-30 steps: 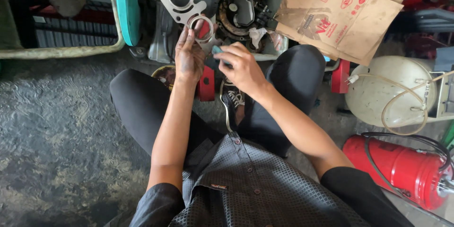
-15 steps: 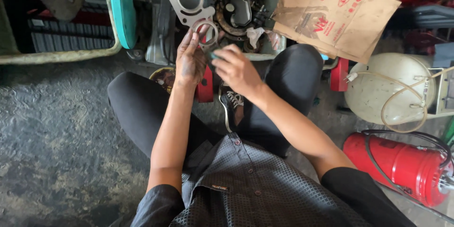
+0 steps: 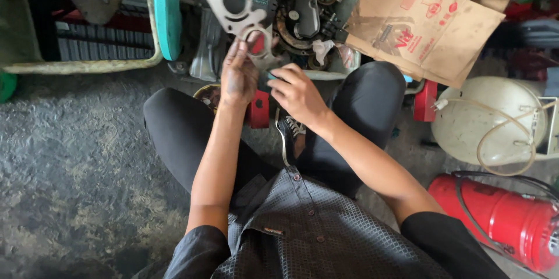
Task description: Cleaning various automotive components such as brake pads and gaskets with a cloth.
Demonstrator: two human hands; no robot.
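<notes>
A rough, stained concrete floor [image 3: 70, 186] is seen beneath a seated person whose knees are spread, and the ground around is crowded with workshop clutter. To the right a cream plastic tank [image 3: 489, 122] with a looped hose is set, with a red fire extinguisher [image 3: 501, 221] lying on its side just below it. Flattened brown cardboard [image 3: 425, 23] is spread above the right knee, and a teal curved panel [image 3: 167, 11] is stood at the upper left beside engine parts. A thin grey gasket [image 3: 241, 8], cut with a large round opening and smaller holes, is held up in front of those parts. It is pinched at its lower end by the fingers of the left hand [image 3: 237, 75], whose palm is smeared with grime. The right hand [image 3: 298, 93] is curled just beside it, closed around something small and greenish that cannot be made out. The gasket is judged fragile: it could be creased or torn if gripped too hard, and dirt from the soiled palm could be carried onto its sealing face. If dropped, it could be lost among the parts.
</notes>
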